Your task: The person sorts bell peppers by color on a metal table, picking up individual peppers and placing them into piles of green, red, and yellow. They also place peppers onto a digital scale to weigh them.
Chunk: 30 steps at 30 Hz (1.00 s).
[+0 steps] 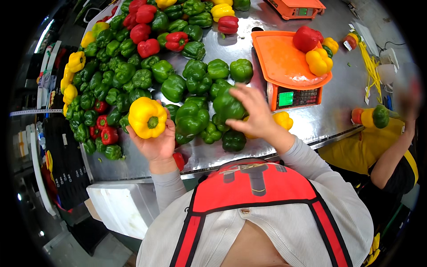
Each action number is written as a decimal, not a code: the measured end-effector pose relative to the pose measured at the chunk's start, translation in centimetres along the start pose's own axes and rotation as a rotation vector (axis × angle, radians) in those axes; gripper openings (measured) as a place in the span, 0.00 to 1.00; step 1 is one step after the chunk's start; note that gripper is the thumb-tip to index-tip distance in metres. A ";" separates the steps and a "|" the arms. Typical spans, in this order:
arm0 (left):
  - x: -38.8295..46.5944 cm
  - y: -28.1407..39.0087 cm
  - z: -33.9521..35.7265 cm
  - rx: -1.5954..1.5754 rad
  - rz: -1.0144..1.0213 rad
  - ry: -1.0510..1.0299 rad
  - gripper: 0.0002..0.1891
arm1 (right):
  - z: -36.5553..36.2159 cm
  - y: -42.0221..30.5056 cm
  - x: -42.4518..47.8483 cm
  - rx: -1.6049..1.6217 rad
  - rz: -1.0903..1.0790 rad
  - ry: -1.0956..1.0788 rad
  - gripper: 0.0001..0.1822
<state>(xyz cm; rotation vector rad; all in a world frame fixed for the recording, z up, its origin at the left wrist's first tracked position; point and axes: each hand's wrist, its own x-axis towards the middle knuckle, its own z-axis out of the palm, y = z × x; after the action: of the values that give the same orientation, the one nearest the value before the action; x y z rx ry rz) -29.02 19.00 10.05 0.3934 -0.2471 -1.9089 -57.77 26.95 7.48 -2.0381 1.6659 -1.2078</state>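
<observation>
A yellow bell pepper (147,117), its stem end up, rests in my left hand (156,142). My right hand (253,111) is spread at the right side of a green bell pepper (228,104) above the heap; whether it grips that pepper is unclear. Several green bell peppers (191,118) lie between and behind my hands. Farther right, an orange weighing scale (280,61) bears a red bell pepper (305,39) and a yellow one (318,62) at the right of its pan. Partly behind my right hand sits another yellow bell pepper (283,120).
Mixed peppers are heaped on the metal table (120,170) at the left and back. A second orange scale (297,7) stands at the back. Yellow ties (370,71) lie at the right, near a co-worker's arm (393,157) and grouped peppers (370,117). A white foam box (116,207) stands below the table edge.
</observation>
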 end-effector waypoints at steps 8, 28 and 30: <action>-0.2 -1.6 -0.7 0.001 -0.076 -0.002 0.43 | 1.5 0.5 -2.0 0.167 0.054 -0.148 0.40; -0.7 -11.3 0.9 0.196 -0.429 -0.071 0.44 | -1.1 5.0 -0.5 -0.306 0.192 -0.159 0.37; -0.7 -10.9 0.6 0.183 -0.428 -0.077 0.44 | -2.6 3.5 -0.7 -0.274 0.177 -0.123 0.36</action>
<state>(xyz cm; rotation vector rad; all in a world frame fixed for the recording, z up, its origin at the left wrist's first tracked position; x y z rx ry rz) -38.41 23.58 6.90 0.5269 -0.4166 -2.3334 -62.03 27.20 6.56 -2.0125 1.9917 -0.8183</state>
